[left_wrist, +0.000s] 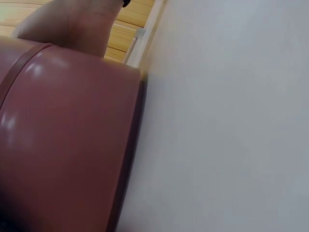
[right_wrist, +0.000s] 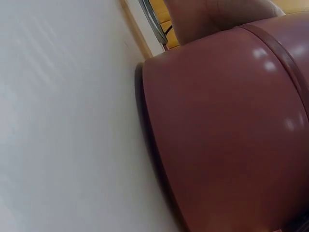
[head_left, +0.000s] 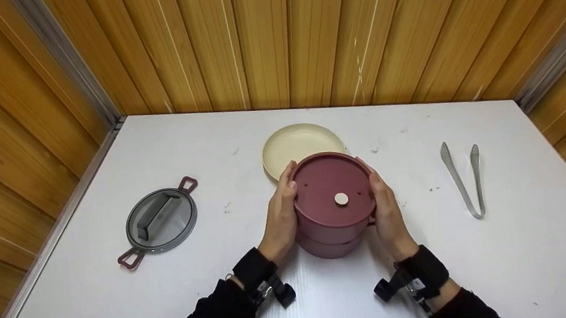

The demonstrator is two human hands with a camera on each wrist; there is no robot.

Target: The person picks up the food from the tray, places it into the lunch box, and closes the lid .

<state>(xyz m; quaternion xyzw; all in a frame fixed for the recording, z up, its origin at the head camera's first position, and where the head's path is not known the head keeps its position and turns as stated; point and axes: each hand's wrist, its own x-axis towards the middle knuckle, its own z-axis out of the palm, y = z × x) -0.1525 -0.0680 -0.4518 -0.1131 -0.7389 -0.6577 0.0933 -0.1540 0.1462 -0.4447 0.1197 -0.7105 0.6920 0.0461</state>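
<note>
In the head view a maroon lidded pot (head_left: 334, 234), with a seam around its body and a cream knob on its flat lid, stands upright between both hands. The left hand (head_left: 282, 216) grips its left side, thumb near the lid's rim. On the opposite side the right hand (head_left: 389, 211) holds it, fingers along the upper wall. Both wrist views show the pot's smooth lower wall (left_wrist: 72, 135) close up, its base right at the white tabletop. Part of a hand (right_wrist: 217, 17) shows above the pot in the right wrist view. Most fingertips are hidden behind the pot.
Behind the pot lies a cream plate (head_left: 297, 144), partly covered by it. A grey round lid (head_left: 175, 229) with maroon loop handles lies on the left of the white table (head_left: 255, 307). Grey tongs (head_left: 459, 178) lie spread on the right. Wood-panelled walls (head_left: 261, 41) enclose the back and sides.
</note>
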